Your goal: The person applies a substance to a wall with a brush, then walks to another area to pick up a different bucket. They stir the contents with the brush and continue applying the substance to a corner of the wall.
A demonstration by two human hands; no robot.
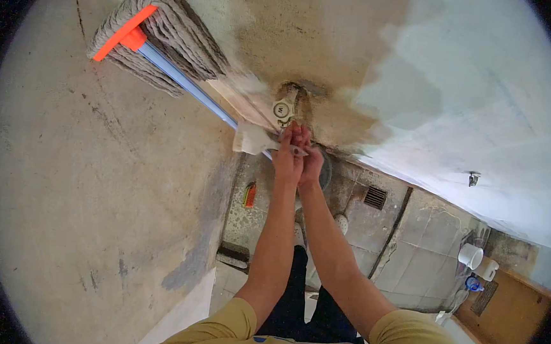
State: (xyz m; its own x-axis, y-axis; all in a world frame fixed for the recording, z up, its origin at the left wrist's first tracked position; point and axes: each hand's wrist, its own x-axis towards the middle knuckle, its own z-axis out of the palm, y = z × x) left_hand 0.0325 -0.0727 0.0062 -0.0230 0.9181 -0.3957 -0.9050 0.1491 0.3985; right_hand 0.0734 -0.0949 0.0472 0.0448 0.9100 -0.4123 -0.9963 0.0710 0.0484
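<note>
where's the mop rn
In the head view, the string mop is at the upper left, beside the brown stained patch on the wall, its blue handle slanting down toward the left hand.

Lighting and optical quality. Moderate, cool light is cast most brightly on the wall to the right of the mop (163,36); duller tones are recorded on the floor below it. Shadows appear soft. Strong barrel distortion and a dark circular vignette are seen beyond the mop. Fine detail at the fingers (298,135) is perhaps slightly blurred.
</note>
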